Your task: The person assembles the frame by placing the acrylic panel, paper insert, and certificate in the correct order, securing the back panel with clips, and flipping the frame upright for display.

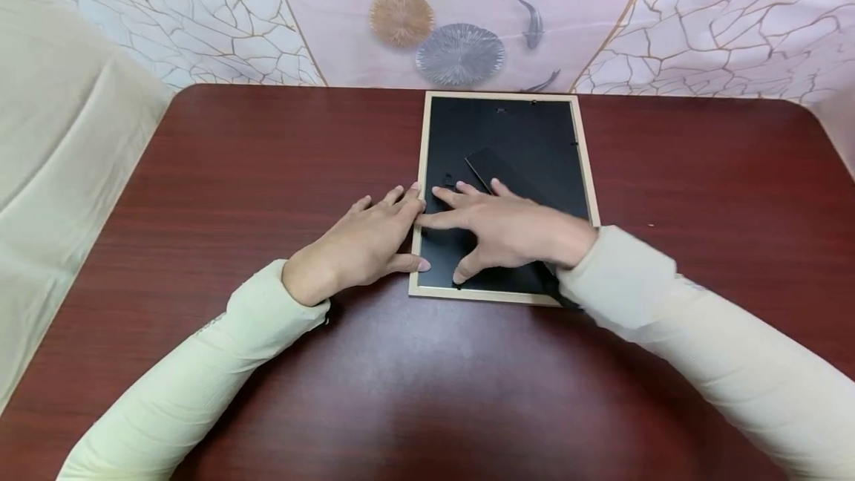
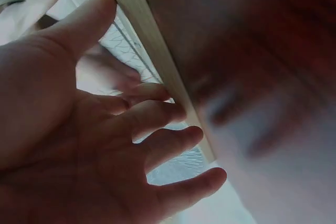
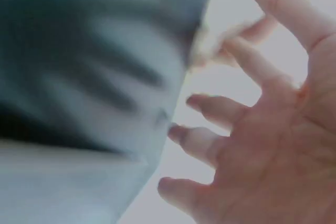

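A picture frame (image 1: 504, 128) lies face down, its black backing up inside a pale wooden rim (image 1: 583, 147). A black stand leg (image 1: 494, 165) slants across the backing, partly hidden under the right forearm. At the left rim rests my left hand (image 1: 364, 243), fingers extended along it and thumb over the lower left corner area. My right hand (image 1: 510, 228) spreads its fingers over the lower left part of the backing, its thumb near a small clip (image 1: 459, 286) at the bottom rim. In the right wrist view the backing (image 3: 105, 51) is blurred.
The frame lies near the far edge of a dark red wooden table (image 1: 280, 147). Behind it hangs a patterned cloth (image 1: 347, 21) with fish and round motifs. Pale fabric (image 1: 60, 110) drapes at the left side.
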Demonstrator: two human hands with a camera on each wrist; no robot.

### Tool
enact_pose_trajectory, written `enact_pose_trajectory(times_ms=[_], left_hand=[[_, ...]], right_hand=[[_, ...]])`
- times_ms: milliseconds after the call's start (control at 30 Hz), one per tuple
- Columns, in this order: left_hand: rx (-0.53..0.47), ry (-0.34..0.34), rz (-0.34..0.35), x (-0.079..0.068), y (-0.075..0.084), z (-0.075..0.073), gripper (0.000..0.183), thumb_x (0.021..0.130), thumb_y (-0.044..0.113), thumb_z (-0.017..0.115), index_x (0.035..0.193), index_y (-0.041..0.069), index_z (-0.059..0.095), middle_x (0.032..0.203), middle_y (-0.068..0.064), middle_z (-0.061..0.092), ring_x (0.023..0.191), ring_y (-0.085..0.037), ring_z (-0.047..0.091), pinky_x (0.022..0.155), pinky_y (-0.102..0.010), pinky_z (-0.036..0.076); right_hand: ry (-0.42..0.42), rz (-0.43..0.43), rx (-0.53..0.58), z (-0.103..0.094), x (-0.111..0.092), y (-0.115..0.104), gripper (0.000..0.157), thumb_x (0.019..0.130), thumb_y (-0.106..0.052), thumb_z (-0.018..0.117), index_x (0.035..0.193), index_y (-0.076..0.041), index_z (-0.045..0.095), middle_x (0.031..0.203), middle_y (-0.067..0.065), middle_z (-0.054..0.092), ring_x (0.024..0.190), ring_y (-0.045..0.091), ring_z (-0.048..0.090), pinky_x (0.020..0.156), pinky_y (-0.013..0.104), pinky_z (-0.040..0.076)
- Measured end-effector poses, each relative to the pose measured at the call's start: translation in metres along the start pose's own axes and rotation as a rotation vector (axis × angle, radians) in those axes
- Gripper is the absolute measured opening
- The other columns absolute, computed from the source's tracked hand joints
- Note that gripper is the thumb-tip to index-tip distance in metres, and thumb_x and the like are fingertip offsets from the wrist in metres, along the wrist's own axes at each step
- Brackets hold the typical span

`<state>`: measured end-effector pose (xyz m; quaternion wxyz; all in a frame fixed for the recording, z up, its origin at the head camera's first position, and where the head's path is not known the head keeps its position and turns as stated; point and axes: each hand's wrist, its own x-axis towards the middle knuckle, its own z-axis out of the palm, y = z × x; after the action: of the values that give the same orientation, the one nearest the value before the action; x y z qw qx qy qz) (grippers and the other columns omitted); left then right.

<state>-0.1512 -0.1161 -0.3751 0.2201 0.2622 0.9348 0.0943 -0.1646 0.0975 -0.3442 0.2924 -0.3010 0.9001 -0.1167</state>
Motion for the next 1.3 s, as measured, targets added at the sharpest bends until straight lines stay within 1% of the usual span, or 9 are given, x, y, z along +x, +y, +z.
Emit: enact_pose_trajectory(times_ms=[100,200,300,433,567,633,733,1033,1300], left_hand=[[-0.06,0.001,0.003,0.002,0.001,0.002,0.101,0.097,0.049,0.073,0.168,0.006,0.016,0.175,-0.007,0.025,0.164,-0.031,0.016,0.13,-0.062,0.018],[-0.105,0.009,-0.021,0.001,0.002,0.003,0.104,0.095,0.048,0.076,0.168,0.007,0.015,0.174,-0.004,0.027,0.164,-0.03,0.017,0.13,-0.06,0.018],[-0.16,0.027,-0.043,-0.004,0.005,0.006,0.104,0.092,0.048,0.078,0.168,0.008,0.02,0.177,-0.005,0.016,0.164,-0.03,0.017,0.131,-0.059,0.018],[-0.253,0.062,-0.039,-0.014,0.012,0.016,0.11,0.089,0.052,0.081,0.169,0.012,0.016,0.178,-0.006,-0.003,0.164,-0.03,0.015,0.13,-0.061,0.019],[-0.283,0.073,-0.009,-0.022,0.027,0.026,0.115,0.087,0.052,0.082,0.17,0.02,0.009,0.177,-0.002,-0.012,0.163,-0.039,0.014,0.129,-0.063,0.018],[-0.271,0.073,0.005,-0.024,0.035,0.029,0.114,0.088,0.049,0.083,0.17,0.022,0.008,0.177,0.001,-0.012,0.162,-0.043,0.013,0.129,-0.064,0.018],[-0.237,0.074,0.021,-0.027,0.044,0.034,0.112,0.09,0.046,0.082,0.17,0.024,0.007,0.177,0.003,-0.013,0.16,-0.048,0.013,0.127,-0.068,0.019],[-0.082,0.094,0.035,-0.029,0.061,0.041,0.102,0.096,0.045,0.076,0.17,0.023,0.009,0.178,0.0,-0.013,0.153,-0.062,0.017,0.118,-0.076,0.028],[-0.09,0.089,0.071,-0.029,0.059,0.037,0.097,0.097,0.034,0.077,0.17,0.024,0.015,0.178,0.0,-0.01,0.149,-0.068,0.023,0.117,-0.071,0.035]], right_hand=[[0.134,-0.085,0.03,-0.017,-0.011,0.025,0.065,0.093,-0.029,0.08,0.153,-0.024,0.056,0.169,0.013,0.038,0.159,0.038,0.029,0.127,0.07,0.014],[0.315,-0.12,0.056,-0.036,-0.015,0.062,0.044,0.096,-0.024,0.077,0.139,-0.016,0.068,0.155,0.015,0.056,0.149,0.036,0.047,0.124,0.062,0.031],[0.448,-0.059,0.105,-0.049,-0.016,0.1,0.039,0.098,-0.023,0.075,0.136,-0.015,0.07,0.152,0.012,0.059,0.143,0.033,0.052,0.117,0.054,0.04],[0.511,0.053,0.187,-0.052,-0.006,0.141,0.046,0.101,-0.027,0.07,0.145,-0.016,0.063,0.157,0.01,0.054,0.132,0.034,0.052,0.106,0.054,0.04],[0.538,0.079,0.189,-0.05,0.007,0.169,0.048,0.101,-0.023,0.068,0.147,-0.01,0.06,0.157,0.017,0.053,0.139,0.04,0.048,0.116,0.059,0.036],[0.547,0.068,0.16,-0.051,0.013,0.178,0.048,0.1,-0.019,0.069,0.145,-0.007,0.061,0.156,0.021,0.053,0.151,0.041,0.039,0.123,0.061,0.03],[0.536,0.059,0.122,-0.055,0.019,0.186,0.05,0.099,-0.015,0.068,0.146,-0.004,0.059,0.155,0.023,0.052,0.152,0.043,0.038,0.123,0.061,0.029],[0.411,0.093,0.139,-0.062,0.029,0.184,0.059,0.103,-0.019,0.062,0.159,-0.013,0.046,0.165,0.022,0.041,0.154,0.044,0.034,0.123,0.064,0.029],[0.336,0.089,0.15,-0.06,0.017,0.181,0.063,0.105,-0.021,0.058,0.165,-0.025,0.036,0.168,0.017,0.037,0.154,0.043,0.035,0.121,0.065,0.03]])
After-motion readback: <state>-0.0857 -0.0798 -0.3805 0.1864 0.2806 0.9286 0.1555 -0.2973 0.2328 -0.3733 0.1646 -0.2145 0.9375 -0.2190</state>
